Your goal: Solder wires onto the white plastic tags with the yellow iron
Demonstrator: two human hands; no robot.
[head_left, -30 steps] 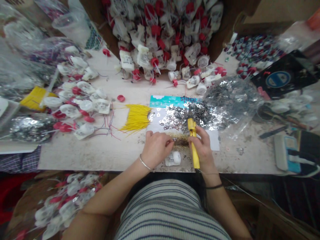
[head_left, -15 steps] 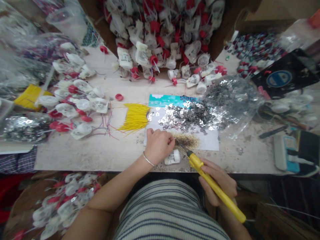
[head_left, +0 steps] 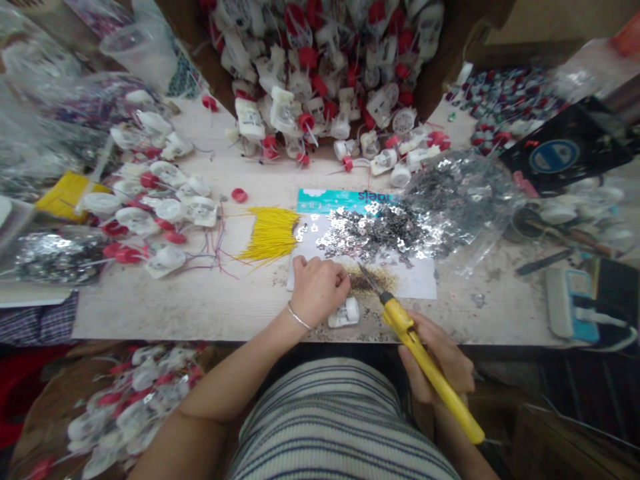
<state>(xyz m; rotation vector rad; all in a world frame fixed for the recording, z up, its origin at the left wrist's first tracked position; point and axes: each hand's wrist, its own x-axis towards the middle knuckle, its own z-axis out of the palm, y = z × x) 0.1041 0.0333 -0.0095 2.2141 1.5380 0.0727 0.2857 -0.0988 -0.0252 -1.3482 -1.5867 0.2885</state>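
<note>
Soldering iron (head_left: 430,365) clamped in R hand (head_left: 447,357) fingers, tip (head_left: 373,281) nr L hand (head_left: 320,290). L fingers pinched tog.; can't tell on what.

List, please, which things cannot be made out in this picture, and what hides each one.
All in the head view:
- What, if anything, the left hand pinches: too small, partly covered by that hand.
- Part of the right hand: covered by the yellow tool across it.
- The box, upper part: cut off by the top edge.
- Print on the blue label: blurred.
</note>
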